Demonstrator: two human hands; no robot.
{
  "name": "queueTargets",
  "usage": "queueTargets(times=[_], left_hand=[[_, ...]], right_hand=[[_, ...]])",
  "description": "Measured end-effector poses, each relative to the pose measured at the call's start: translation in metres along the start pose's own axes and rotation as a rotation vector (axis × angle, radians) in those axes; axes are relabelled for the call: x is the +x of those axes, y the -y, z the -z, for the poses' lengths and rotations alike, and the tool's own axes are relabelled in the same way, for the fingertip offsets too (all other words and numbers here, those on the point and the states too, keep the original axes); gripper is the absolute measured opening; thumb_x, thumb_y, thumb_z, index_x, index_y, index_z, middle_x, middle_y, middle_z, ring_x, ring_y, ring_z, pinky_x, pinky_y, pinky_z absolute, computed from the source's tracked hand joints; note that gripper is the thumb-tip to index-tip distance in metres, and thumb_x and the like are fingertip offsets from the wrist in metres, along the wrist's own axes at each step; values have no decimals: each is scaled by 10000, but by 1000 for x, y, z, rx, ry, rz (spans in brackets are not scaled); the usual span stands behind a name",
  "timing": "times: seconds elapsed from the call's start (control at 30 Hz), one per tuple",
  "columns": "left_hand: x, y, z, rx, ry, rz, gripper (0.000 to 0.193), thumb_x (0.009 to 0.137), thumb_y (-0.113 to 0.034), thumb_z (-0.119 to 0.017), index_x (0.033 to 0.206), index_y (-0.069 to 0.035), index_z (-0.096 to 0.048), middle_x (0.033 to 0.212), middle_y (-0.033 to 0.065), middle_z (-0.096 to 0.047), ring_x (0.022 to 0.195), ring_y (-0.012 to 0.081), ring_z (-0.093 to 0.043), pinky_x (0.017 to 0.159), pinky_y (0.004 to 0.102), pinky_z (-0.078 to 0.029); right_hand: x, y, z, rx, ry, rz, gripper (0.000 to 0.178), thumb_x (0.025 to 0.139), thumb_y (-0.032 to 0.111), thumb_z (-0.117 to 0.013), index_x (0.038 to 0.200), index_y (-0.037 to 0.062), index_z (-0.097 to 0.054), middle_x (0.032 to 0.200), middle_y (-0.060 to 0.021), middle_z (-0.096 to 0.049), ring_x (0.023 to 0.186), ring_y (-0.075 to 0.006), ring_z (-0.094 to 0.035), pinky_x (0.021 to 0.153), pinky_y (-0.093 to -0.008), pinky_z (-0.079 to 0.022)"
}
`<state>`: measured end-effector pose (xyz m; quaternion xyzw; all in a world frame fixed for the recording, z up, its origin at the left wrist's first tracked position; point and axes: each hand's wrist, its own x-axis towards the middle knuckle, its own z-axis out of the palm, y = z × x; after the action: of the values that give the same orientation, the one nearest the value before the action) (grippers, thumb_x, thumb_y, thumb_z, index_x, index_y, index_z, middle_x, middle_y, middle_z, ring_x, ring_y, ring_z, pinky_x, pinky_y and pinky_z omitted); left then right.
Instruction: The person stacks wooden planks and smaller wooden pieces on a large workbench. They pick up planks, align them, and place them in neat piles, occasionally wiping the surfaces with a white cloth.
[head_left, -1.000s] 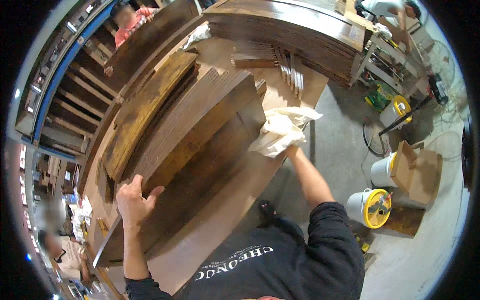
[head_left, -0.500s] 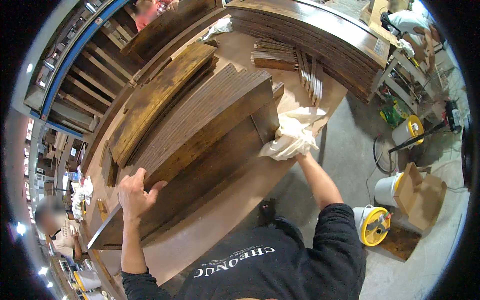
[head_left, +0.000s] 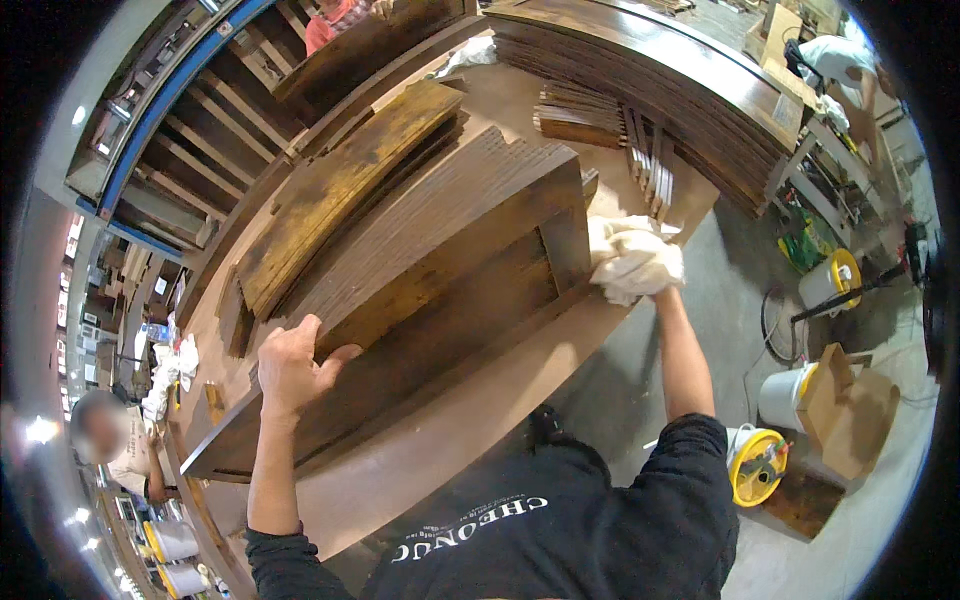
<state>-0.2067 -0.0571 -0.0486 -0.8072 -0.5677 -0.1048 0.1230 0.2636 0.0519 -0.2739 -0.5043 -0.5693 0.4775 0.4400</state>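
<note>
A dark brown wooden panel with a raised frame and a recessed middle leans on edge, tilted, against a row of similar panels. My left hand grips its upper edge near the left end, fingers over the edge and thumb on the front face. At the panel's right end, my right hand holds a bunched cream-white cloth. The cloth covers most of that hand's fingers and rests against or right beside the panel's end; exact contact is hard to tell.
Behind the panel stand closely packed panels and a yellowish-brown board. Short slats and a tall panel stack lie beyond. Yellow-lidded buckets and a cardboard box are on the right-hand floor. Other people work at the edges.
My right hand and the cloth have shifted right, from the panel's face near its end to beside that end. The cloth is more bunched. My left hand keeps its grip; the whole view has shifted slightly.
</note>
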Motion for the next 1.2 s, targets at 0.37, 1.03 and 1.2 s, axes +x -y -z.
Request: queueTargets(times=[0.37,1.03,1.2], left_hand=[[-3,-12,-1,82,-48,11,494,672,-475,-740,714,-55,-483,549,130,-488,548,321,-492,534,403,-374],[-4,-10,-2,70,-137,-69,532,675,-537,-709,632,-86,-430,511,93,-526,508,270,-526,565,352,-386],[-19,19,-37,31,-215,-116,520,685,-550,-696,650,-87,-461,524,84,-539,529,260,-547,571,349,-387]], right_hand=[[-35,-69,-67,-24,-392,143,279,764,180,-660,1011,62,-604,951,-75,-603,877,-237,-584,777,-341,-489],[58,-15,-72,-177,-592,219,224,806,156,-632,1010,66,-609,955,-71,-602,877,-216,-576,784,-334,-484],[55,-18,-78,-181,-577,242,211,816,150,-625,1010,67,-610,955,-70,-602,877,-211,-574,786,-333,-482]])
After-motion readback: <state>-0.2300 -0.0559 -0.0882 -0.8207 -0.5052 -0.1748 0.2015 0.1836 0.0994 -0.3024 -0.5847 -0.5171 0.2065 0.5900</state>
